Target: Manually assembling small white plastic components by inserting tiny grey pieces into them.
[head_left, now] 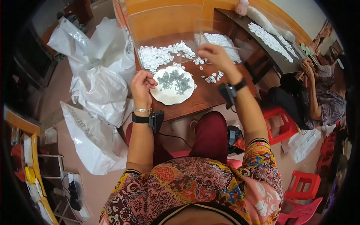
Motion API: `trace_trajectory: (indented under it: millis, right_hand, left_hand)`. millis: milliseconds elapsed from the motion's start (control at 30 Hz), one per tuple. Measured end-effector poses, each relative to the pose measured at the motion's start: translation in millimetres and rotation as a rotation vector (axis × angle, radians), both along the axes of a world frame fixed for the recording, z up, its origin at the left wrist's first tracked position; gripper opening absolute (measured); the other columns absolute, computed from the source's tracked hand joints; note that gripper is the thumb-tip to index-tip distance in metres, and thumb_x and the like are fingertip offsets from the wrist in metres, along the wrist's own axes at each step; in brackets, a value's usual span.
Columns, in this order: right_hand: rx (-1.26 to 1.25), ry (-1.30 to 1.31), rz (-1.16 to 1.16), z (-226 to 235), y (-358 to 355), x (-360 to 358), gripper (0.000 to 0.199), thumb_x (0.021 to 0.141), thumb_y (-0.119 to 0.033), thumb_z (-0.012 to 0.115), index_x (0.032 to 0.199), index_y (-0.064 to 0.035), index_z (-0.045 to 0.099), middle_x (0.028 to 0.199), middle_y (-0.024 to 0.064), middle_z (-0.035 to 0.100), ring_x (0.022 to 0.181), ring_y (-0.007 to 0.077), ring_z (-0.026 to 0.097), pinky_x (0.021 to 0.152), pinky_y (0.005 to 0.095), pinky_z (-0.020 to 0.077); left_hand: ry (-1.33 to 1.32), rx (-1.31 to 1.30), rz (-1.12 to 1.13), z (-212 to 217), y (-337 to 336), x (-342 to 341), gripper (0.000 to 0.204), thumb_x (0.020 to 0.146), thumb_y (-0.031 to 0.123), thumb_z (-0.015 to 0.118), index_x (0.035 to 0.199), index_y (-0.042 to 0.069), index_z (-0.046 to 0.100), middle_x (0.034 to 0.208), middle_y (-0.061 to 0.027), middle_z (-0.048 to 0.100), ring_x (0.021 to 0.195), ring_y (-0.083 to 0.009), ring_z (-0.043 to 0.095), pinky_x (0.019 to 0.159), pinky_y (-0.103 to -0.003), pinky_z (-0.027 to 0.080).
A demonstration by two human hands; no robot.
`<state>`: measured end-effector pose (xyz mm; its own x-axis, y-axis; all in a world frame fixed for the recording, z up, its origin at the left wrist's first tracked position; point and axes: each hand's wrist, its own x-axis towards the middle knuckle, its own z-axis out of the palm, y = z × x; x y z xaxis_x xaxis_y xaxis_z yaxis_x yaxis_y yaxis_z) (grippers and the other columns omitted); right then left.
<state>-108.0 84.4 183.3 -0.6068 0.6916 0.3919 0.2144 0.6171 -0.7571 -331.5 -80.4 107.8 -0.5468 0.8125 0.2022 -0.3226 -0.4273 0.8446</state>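
On the brown wooden table [206, 92] lies a white scalloped plate [168, 98] with many small dark grey-green pieces [174, 80] spread on it. My left hand [142, 87] is at the plate's left rim, its fingers curled in; whatever they hold is too small to make out. Beyond the plate is a heap of small white oval pieces [153, 56]. Raised over the table to the right, my right hand [217, 58] has bent fingers drawn together near a second white heap [221, 40]; anything between the fingertips cannot be made out. Loose white pieces [212, 78] lie below that hand.
Clear upright panels [165, 26] stand around the heaps. Large white sacks [99, 88] crowd the floor at left. Right, a dark table [270, 60] carries more white pieces, with another person [318, 97] seated beside it. Red stools [281, 125] stand nearby.
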Motion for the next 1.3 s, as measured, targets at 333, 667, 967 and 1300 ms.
trace_trajectory:
  millis: [333,667,967,1300]
  right_hand:
    - [0.274,-0.534,-0.051,-114.5,70.5,-74.8,0.022,0.075,-0.017,0.064,0.095,-0.0077,0.068,0.085,0.0141,0.068,0.081,0.0294,0.065,0.074,0.0372,0.0501]
    - [-0.099,-0.103,-0.141,-87.7,68.8,-47.8,0.012,0.074,-0.012,0.069,0.083,-0.0047,0.064,0.07,0.0067,0.063,0.059,0.0171,0.058,0.053,0.0279,0.0444]
    - [-0.553,0.346,0.279,-78.8,-80.0,-79.7,0.012,0.083,-0.004,0.065,0.094,-0.0002,0.062,0.082,0.0006,0.063,0.072,0.0057,0.058,0.064,0.0191,0.0463]
    - [-0.604,0.38,0.359,-87.4,-75.1,-64.6,0.009,0.083,-0.003,0.065,0.09,0.0006,0.062,0.081,0.0016,0.064,0.073,0.0065,0.059,0.064,0.0202,0.048]
  left_hand:
    - [-0.003,-0.03,0.041,-32.4,-3.3,-10.5,0.027,0.093,0.02,0.043,0.079,0.002,0.055,0.064,-0.004,0.054,0.057,-0.0123,0.055,0.053,-0.021,0.04]
    - [0.044,-0.036,-0.003,-26.6,-11.0,-13.2,0.026,0.093,0.019,0.043,0.079,0.002,0.056,0.065,-0.0028,0.054,0.058,-0.0095,0.054,0.053,-0.02,0.038]
    - [0.373,-0.161,-0.093,-28.6,-9.1,26.2,0.023,0.091,0.018,0.045,0.081,0.001,0.056,0.063,-0.0007,0.052,0.056,-0.006,0.043,0.051,-0.022,0.033]
    - [0.292,-0.143,-0.089,-40.5,-1.8,37.8,0.022,0.092,0.017,0.045,0.081,0.001,0.054,0.067,-0.0014,0.052,0.061,-0.0073,0.046,0.057,-0.022,0.035]
